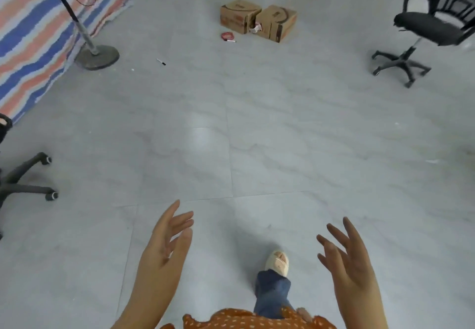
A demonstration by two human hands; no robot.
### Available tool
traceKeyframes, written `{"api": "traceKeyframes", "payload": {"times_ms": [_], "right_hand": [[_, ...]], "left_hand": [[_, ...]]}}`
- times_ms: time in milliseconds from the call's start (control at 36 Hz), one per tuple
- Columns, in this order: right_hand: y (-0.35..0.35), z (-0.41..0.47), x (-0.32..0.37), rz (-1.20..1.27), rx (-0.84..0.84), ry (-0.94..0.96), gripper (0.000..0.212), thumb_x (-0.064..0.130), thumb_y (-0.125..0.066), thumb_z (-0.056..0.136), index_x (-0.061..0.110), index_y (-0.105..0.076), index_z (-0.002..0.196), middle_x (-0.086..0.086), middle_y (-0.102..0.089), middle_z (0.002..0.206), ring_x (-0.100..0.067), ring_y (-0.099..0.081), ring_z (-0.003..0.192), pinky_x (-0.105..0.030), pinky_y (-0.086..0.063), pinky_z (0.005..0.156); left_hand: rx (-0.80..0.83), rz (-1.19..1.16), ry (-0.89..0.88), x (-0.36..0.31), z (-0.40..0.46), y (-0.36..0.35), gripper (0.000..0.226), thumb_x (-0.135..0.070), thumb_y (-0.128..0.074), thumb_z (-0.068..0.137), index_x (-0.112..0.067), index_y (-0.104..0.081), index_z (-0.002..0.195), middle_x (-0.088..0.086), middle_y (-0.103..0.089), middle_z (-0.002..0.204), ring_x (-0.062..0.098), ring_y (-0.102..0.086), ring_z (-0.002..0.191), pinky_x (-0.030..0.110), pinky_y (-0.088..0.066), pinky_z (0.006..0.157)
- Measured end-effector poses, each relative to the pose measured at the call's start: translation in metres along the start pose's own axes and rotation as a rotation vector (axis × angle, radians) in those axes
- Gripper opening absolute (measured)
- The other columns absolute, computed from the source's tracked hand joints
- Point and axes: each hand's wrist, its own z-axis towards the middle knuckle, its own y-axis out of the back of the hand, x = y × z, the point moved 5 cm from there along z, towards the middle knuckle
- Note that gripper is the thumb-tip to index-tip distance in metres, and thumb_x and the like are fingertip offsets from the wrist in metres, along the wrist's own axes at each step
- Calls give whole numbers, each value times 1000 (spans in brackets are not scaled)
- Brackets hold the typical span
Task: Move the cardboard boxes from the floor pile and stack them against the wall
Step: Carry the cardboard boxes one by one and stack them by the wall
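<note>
The left hand and the right hand are both held out in front with fingers spread, palms facing each other. They hold nothing and touch nothing. Far ahead of the hands, two cardboard boxes sit side by side on the floor, touching. A wide stretch of bare floor lies between the hands and the boxes. A fan stand is far off to the left, and an office chair far off to the right. Another chair at the left edge is cut off. Small things beside the boxes are too blurry to name.
</note>
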Motion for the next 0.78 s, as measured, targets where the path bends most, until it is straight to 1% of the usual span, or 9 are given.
{"api": "traceKeyframes", "payload": {"times_ms": [28,111,278,361,444,500,583,694,778], "right_hand": [[7,22,6,-8,-2,6,52,62,-58,70,62,-39,118,38,-58,114,2,-62,106,-23,-49,92],[30,86,26,-19,-13,33,52,44,-55,74,54,-41,123,33,-58,119,1,-63,104,-27,-50,91],[45,200,45,-35,22,41,48,20,-56,89,51,-42,123,28,-62,117,4,-64,102,-23,-50,89],[36,245,50,-54,51,26,54,7,-56,91,48,-43,124,33,-60,115,5,-64,99,-19,-52,85],[25,290,51,-67,68,9,55,4,-57,90,47,-45,123,39,-59,112,5,-64,98,-17,-52,83],[17,322,53,-70,74,0,55,4,-57,90,47,-44,123,40,-59,110,6,-64,97,-13,-52,81],[4,375,59,-77,61,-6,54,6,-57,91,48,-44,123,41,-59,111,6,-64,98,-13,-52,81],[-20,451,75,-79,11,-8,54,9,-56,92,51,-43,122,29,-62,116,3,-64,100,-21,-52,86],[-41,507,97,-57,-13,-10,52,11,-55,92,52,-42,122,19,-61,120,2,-64,102,-24,-51,89]], "left_hand": [[0,-6,-5,-8,15,-18,44,-37,-49,82,-46,-45,124,-27,-62,113,-6,-57,109,17,-43,90],[18,-22,-35,-34,56,-70,43,-35,-51,83,-47,-49,124,-25,-64,113,-4,-59,109,19,-44,90],[63,-8,-15,-66,129,-152,32,-41,-58,88,-66,-51,107,-25,-65,111,-3,-61,106,7,-46,85],[35,14,-8,-79,165,-170,37,-54,-55,72,-68,-51,106,-26,-65,110,-6,-61,103,5,-45,84],[-5,24,-10,-84,208,-182,37,-50,-56,72,-72,-50,102,-27,-65,108,-5,-61,103,17,-47,89],[-18,16,-13,-87,239,-191,39,-62,-54,66,-72,-49,103,-27,-65,109,-3,-61,105,24,-46,91],[-14,19,-19,-91,293,-208,46,-80,-54,60,-73,-47,105,-28,-63,112,-4,-59,108,23,-44,90],[14,7,-8,-105,383,-227,32,-48,-54,87,-66,-48,113,-34,-60,110,-9,-57,108,21,-43,92],[38,14,-27,-128,453,-237,42,-40,-47,82,-50,-43,122,-33,-59,112,-9,-55,109,19,-42,93]]}}
